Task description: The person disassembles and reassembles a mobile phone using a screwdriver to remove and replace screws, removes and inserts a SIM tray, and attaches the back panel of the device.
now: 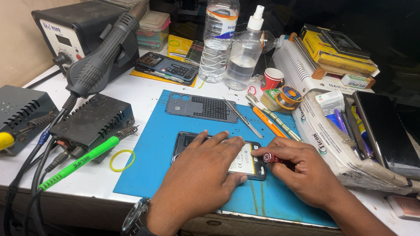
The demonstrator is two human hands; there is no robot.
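Your opened phone [183, 142] lies at the middle of the blue mat [148, 144], its grey back cover [201, 106] already off and lying at twelve o'clock from it. Your left hand [205, 175] presses flat on the phone, fingers spread and gripping nothing. Your right hand [302, 170], at three o'clock, pinches a red screwdriver [273, 158] against the phone's edge. The battery looks still in place, so I judge the dismantling is at an early stage.
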